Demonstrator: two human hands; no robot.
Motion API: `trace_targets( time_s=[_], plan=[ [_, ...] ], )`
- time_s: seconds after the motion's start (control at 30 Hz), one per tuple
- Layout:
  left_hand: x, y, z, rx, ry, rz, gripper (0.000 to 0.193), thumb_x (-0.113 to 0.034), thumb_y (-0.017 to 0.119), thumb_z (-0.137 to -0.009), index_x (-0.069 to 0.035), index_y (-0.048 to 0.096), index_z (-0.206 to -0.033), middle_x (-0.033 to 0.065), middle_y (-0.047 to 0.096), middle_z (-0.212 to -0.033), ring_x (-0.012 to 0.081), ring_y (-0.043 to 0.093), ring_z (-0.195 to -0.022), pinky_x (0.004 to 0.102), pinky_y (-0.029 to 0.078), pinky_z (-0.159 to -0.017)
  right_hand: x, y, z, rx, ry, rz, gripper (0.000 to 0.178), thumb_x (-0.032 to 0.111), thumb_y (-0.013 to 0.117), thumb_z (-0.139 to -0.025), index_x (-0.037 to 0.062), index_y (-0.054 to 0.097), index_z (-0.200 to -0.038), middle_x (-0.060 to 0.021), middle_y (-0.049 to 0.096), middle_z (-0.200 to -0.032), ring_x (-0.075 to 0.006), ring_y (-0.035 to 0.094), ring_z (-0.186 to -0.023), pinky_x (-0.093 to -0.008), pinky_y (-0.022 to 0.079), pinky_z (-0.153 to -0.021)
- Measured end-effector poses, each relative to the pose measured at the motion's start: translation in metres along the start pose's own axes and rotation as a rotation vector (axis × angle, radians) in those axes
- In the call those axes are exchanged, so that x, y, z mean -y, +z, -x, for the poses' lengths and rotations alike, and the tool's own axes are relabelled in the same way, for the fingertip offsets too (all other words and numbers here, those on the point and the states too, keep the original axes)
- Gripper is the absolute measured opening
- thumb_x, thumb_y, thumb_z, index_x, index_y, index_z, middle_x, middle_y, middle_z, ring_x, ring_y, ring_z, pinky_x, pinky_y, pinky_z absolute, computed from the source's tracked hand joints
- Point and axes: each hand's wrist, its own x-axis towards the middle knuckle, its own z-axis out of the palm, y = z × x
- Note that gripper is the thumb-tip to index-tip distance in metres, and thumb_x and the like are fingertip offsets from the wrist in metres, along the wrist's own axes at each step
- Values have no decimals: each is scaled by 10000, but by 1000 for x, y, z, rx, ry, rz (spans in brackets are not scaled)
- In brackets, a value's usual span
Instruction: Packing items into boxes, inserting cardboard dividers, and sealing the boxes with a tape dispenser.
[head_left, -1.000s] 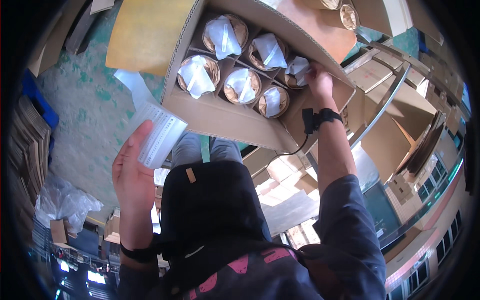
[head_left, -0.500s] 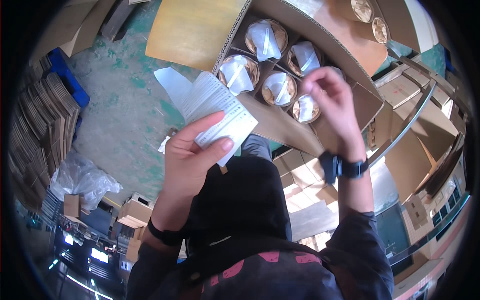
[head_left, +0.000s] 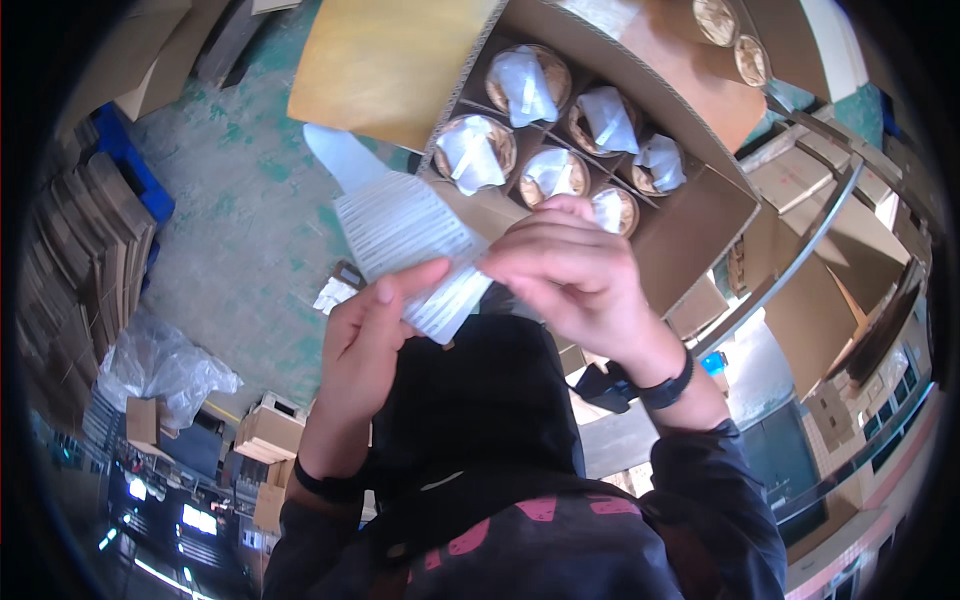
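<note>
In the head view, the left hand [head_left: 360, 345] holds a printed white label strip [head_left: 405, 225] between thumb and fingers; the right hand [head_left: 580, 275] pinches its right edge. Near it, an open cardboard box [head_left: 697, 238] holds six round tubes [head_left: 554, 77] with whitish packets [head_left: 524, 88].

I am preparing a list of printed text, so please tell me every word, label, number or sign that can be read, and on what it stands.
No text can be read with certainty.
Paper strip in the left hand: rows of small print, too small and blurred.
White packets in the box: no readable text.
Shirt: pink shapes, partly cut off; I cannot tell whether they are letters.
</note>
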Motion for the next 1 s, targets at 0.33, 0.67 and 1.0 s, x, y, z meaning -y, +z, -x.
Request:
trace_targets(
  time_s=[0.33,0.67,1.0],
  plan=[
    [-4,7,1,2,-39,75,586,-393,272,-1006,102,525,-1191,210,577,-1141,249,603,-1003,365,499,-854,6,15,24,-131,-55,111,178,-10,654,-732,75,690,-885,-54,655,-877,-223,602,-808,-319,435,-717],
    [3,-17,-8,-324,110,77,557,-339,258,-1017,130,449,-1248,223,456,-1311,289,465,-1219,410,387,-1021,-152,-83,100,59,793,502,115,85,679,-749,31,667,-850,-134,672,-831,-245,660,-783,-331,520,-704],
    [-9,-23,-9,-429,153,16,549,-336,267,-1017,125,425,-1270,226,451,-1302,300,484,-1190,400,397,-1000,-205,-52,106,153,1046,893,524,251,683,-770,107,461,-1222,-194,516,-1188,-345,612,-958,-406,513,-801]
  ],
)
